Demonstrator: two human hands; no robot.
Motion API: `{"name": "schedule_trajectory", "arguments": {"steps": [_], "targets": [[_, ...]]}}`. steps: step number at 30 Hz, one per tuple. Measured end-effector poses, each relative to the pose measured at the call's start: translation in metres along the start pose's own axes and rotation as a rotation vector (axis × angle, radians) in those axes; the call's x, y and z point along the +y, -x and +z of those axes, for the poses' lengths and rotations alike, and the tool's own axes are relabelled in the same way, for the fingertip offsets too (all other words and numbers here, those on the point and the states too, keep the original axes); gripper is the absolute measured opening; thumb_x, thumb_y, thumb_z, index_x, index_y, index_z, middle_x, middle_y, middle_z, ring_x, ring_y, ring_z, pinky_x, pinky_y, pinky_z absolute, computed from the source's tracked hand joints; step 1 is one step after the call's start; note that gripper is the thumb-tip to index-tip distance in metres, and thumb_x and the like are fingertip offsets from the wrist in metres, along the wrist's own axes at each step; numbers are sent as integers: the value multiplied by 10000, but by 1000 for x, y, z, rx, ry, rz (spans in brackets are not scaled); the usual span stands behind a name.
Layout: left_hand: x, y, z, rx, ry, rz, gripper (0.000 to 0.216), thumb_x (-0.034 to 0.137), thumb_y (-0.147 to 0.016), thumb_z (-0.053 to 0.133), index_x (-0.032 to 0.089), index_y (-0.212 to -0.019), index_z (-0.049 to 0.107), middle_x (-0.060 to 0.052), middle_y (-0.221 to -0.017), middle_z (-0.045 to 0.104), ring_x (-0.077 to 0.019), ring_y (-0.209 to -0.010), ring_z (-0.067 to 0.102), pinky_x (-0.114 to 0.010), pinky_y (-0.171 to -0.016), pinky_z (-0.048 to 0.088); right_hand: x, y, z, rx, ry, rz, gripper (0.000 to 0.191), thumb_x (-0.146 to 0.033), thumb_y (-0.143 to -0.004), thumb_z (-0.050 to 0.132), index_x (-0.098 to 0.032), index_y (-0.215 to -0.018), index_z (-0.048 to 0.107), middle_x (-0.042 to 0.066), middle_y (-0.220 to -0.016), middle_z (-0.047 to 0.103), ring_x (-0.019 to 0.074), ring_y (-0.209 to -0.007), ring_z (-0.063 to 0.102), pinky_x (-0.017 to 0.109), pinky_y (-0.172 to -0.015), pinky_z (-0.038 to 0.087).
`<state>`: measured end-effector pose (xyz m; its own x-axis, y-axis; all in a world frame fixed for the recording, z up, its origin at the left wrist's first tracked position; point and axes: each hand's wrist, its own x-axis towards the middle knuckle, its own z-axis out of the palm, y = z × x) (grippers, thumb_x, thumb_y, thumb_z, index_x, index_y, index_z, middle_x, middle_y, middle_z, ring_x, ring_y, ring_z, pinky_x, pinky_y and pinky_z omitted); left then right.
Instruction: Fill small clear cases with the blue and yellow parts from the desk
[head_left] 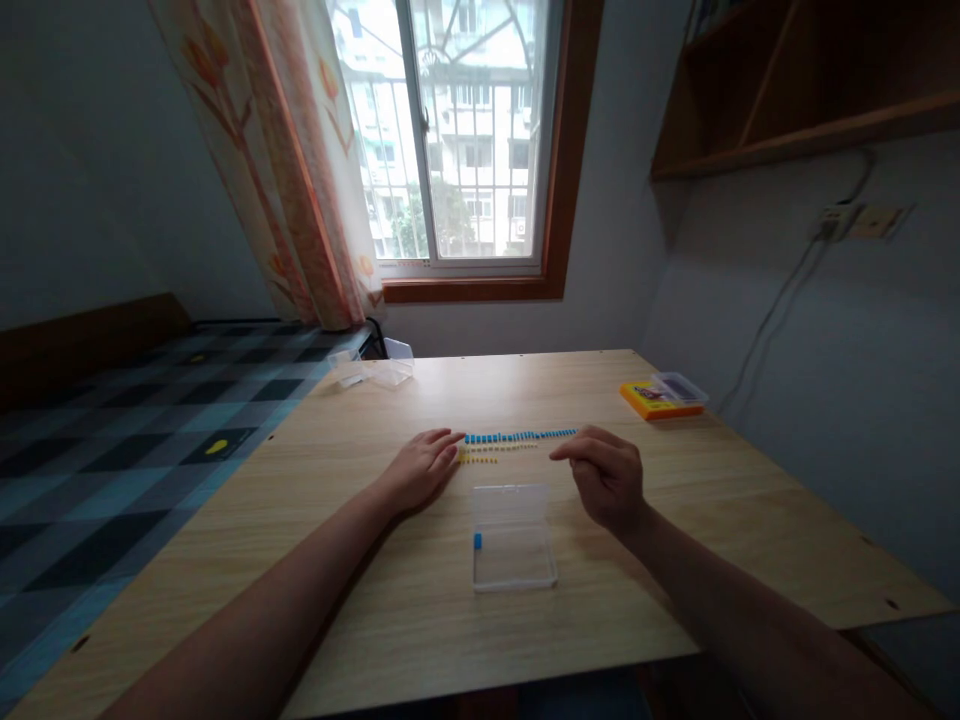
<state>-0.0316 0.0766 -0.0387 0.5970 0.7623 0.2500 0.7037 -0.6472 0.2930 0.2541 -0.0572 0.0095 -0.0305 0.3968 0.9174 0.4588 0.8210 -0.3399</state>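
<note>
A row of small blue beads (517, 436) lies across the middle of the wooden table (375, 600), with a shorter row of yellow beads (480, 459) just below it. My left hand (420, 468) rests flat on the table, fingers stretched out, fingertips touching the left end of the rows. My right hand (604, 475) hovers by the right end of the blue row, fingers curled into a pinch; what they hold is too small to see. A clear plastic box (514, 537) sits open between my forearms with one blue bead (477, 541) inside.
An orange box with a clear case on top (662, 395) sits at the table's far right. Clear plastic containers (371, 371) stand at the far left corner. A bed with a checkered cover (112, 450) lies to the left. The window (450, 130) is ahead.
</note>
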Motion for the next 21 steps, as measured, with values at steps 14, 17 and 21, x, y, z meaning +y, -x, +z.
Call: {"name": "schedule_trajectory", "arguments": {"steps": [14,17,21], "targets": [[-10,-4,7,57,-48,-51,581,426,-1052,259,139,-1270,715,-170,-1354,662,-315,-1315,566,-480,-1153,422,25,5,4,32,74,170,285,-144,-835,451,-179,-731,714,1,-615,575,129,-568,520,258,-568,398],[-12,-4,6,77,-23,-59,597,430,-1049,244,129,-1264,712,-171,-1337,671,-299,-1285,590,-454,-1152,430,28,4,3,47,87,179,284,-144,-835,447,-178,-725,707,3,-617,582,133,-573,524,261,-574,399],[-14,-2,6,96,-1,-66,582,428,-1032,284,117,-1317,684,-173,-1376,648,-308,-1304,578,-471,-1152,430,30,5,3,45,95,186,280,-147,-832,452,-179,-719,706,0,-605,573,135,-567,521,264,-571,396]]}}
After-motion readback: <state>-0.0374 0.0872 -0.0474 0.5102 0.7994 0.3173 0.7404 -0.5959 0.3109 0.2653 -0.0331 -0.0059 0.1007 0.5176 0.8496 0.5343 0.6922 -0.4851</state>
